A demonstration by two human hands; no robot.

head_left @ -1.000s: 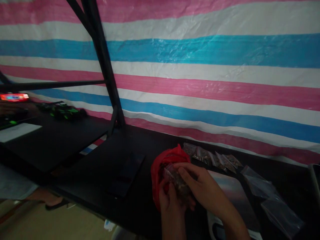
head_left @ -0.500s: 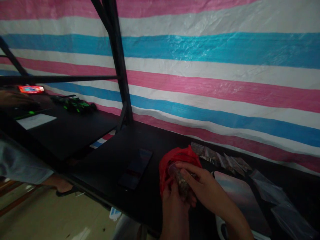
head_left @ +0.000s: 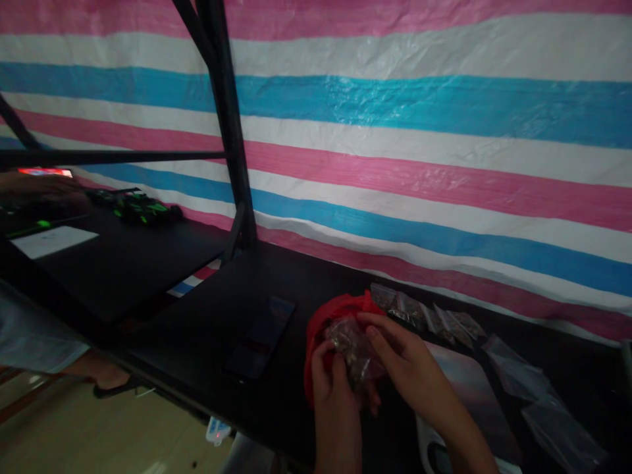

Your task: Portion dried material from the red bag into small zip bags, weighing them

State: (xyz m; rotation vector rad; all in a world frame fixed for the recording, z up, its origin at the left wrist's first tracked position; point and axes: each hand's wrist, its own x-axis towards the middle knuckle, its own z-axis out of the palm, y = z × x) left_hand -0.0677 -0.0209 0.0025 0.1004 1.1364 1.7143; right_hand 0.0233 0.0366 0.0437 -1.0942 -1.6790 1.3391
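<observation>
Over a red plastic bag [head_left: 316, 329] on the black table, both hands are at a small clear zip bag [head_left: 351, 343] with small brownish bits inside. My left hand [head_left: 338, 385] grips its near left side, fingers bent around the plastic. From the right, my right hand [head_left: 402, 359] pinches its upper right edge between thumb and fingers. The red bag lies open beneath, its contents mostly hidden by the hands. Right beside my right hand is a digital scale [head_left: 467, 382] with a shiny flat plate.
Several filled zip bags [head_left: 427, 316] lie in a row along the back. Flat clear bags [head_left: 557, 408] lie at the right. A dark phone [head_left: 261, 339] rests at left. Beyond a black metal post [head_left: 230, 131] are a green toy car [head_left: 148, 209], white paper [head_left: 54, 241] and another person's hand [head_left: 39, 184].
The small zip bag has turned and spread out between my hands, showing more of its face. My left hand's fingers have shifted on it. The camera view has swung slightly to the right.
</observation>
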